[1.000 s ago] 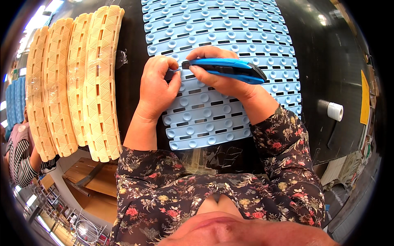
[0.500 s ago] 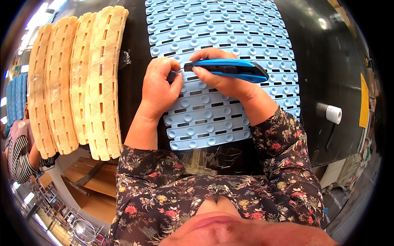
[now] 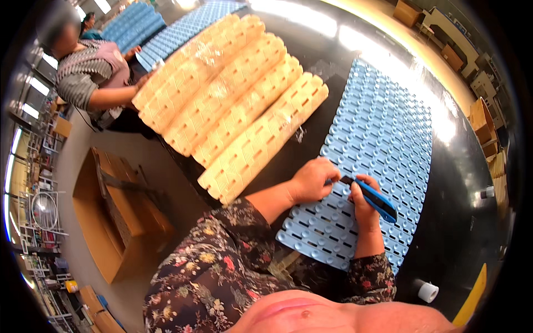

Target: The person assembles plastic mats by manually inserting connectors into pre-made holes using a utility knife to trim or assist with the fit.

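A light-blue bath mat (image 3: 383, 122) lies flat on the black table, its rows of round suction cups and slots facing up. Over its near part, my right hand (image 3: 365, 211) grips a blue-and-black utility knife (image 3: 382, 204), whose dark tip points toward my other hand. My left hand (image 3: 312, 180) is closed in a pinch beside the mat's left edge. From its fingertips a small blue piece (image 3: 328, 181) pokes out, close to the knife's tip; most of it is hidden by the fingers.
Several rolled beige mats (image 3: 239, 94) in clear wrap lie left of me. A co-worker (image 3: 97, 77) stands beyond, near more blue mats (image 3: 183, 28). A cardboard box (image 3: 119, 216) is on the floor. A white tape roll (image 3: 427, 292) sits at the table's near right.
The view has swung left, bringing the co-worker, the box and the beige rolls more fully into sight. Both hands keep their holds over the blue mat.
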The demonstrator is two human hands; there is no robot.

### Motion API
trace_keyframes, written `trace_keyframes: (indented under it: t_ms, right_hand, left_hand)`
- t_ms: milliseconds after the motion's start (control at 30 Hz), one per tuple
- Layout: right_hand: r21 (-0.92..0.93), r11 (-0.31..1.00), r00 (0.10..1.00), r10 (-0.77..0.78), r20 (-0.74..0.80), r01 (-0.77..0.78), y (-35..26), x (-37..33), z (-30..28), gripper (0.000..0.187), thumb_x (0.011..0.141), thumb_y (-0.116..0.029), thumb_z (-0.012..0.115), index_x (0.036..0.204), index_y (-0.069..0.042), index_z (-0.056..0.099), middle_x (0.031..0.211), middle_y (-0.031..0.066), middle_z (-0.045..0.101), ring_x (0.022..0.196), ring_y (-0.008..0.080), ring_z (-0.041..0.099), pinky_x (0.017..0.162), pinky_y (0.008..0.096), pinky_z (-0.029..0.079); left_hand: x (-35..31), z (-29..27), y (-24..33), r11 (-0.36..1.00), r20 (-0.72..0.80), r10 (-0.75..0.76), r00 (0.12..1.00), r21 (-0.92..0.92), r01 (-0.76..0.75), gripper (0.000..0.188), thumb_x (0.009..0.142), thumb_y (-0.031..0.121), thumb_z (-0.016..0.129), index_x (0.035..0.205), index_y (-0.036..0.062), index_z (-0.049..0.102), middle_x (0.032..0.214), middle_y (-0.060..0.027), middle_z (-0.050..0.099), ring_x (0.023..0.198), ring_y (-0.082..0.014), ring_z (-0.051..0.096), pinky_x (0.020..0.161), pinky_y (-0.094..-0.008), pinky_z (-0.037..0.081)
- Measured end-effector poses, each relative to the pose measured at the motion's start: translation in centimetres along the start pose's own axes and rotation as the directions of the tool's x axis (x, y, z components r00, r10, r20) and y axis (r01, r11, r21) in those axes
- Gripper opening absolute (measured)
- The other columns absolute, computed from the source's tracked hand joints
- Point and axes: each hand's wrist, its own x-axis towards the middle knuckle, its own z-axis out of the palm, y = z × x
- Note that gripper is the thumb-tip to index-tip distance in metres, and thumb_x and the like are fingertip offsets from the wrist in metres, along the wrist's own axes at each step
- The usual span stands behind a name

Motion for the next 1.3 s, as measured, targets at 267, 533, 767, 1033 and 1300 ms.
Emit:
trace_keyframes:
  t_ms: [267, 533, 767, 1033, 1300]
  right_hand:
    - [0.007, 0.999, 0.999, -0.034, -0.035, 0.034, -0.3, 0.1, 1.1, 0.03, 0.093, -0.011, 0.072, 0.12, -0.001, 0.062, 0.093, 0.0059, 0.068, 0.073, 0.0105, 0.065, 0.068, 0.0259, 0.055]
    - [-0.037, 0.995, 0.995, -0.096, -0.017, 0.095, 0.5, 0.4, 0.0, 0.028, 0.092, -0.009, 0.072, 0.118, -0.003, 0.063, 0.086, 0.0029, 0.068, 0.07, 0.0091, 0.064, 0.065, 0.0236, 0.052]
    - [-0.042, 0.999, 0.999, -0.034, -0.028, 0.033, -0.3, 0.0, 0.8, 0.029, 0.094, -0.014, 0.07, 0.119, -0.002, 0.062, 0.089, 0.0034, 0.067, 0.072, 0.0089, 0.062, 0.067, 0.0233, 0.052]
    - [-0.059, 0.997, 0.999, -0.05, -0.002, 0.05, 0.5, 0.1, 0.4, 0.028, 0.096, -0.011, 0.068, 0.122, -0.003, 0.06, 0.089, 0.0014, 0.064, 0.071, 0.007, 0.059, 0.067, 0.021, 0.049]
    - [-0.077, 0.996, 0.999, -0.051, -0.005, 0.051, 0.4, 0.5, 0.0, 0.027, 0.096, -0.012, 0.068, 0.121, -0.003, 0.061, 0.089, 0.0011, 0.064, 0.071, 0.0067, 0.059, 0.067, 0.0207, 0.048]
  left_hand:
    - [-0.8, -0.2, -0.1, 0.998, -0.022, -0.005, 1.0, 0.063, 0.006, 0.016, 0.072, 0.005, 0.068, 0.087, 0.0089, 0.063, 0.085, -0.009, 0.062, 0.087, -0.0338, 0.06, 0.079, -0.0447, 0.05]
    - [-0.2, 0.6, 1.1, 0.994, 0.013, -0.067, 0.998, 0.088, 0.066, 0.021, 0.077, 0.016, 0.079, 0.09, 0.0143, 0.063, 0.09, -0.0029, 0.062, 0.098, -0.0279, 0.06, 0.086, -0.0418, 0.048]
    - [-0.8, 0.9, 0.8, 0.988, -0.075, -0.044, 0.996, 0.143, 0.054, 0.013, 0.08, 0.012, 0.072, 0.09, 0.0158, 0.064, 0.092, -0.0003, 0.063, 0.099, -0.0252, 0.06, 0.086, -0.0409, 0.048]
    - [-0.9, 1.2, 0.6, 0.988, -0.103, -0.036, 0.994, 0.146, 0.051, 0.014, 0.079, 0.01, 0.071, 0.09, 0.0159, 0.064, 0.093, -0.0001, 0.064, 0.1, -0.0247, 0.06, 0.085, -0.0403, 0.047]
    - [-0.5, 1.4, 0.6, 0.988, -0.074, -0.045, 0.996, 0.147, 0.055, 0.016, 0.079, 0.009, 0.071, 0.092, 0.0157, 0.065, 0.095, 0.0, 0.064, 0.101, -0.0246, 0.06, 0.087, -0.0408, 0.048]
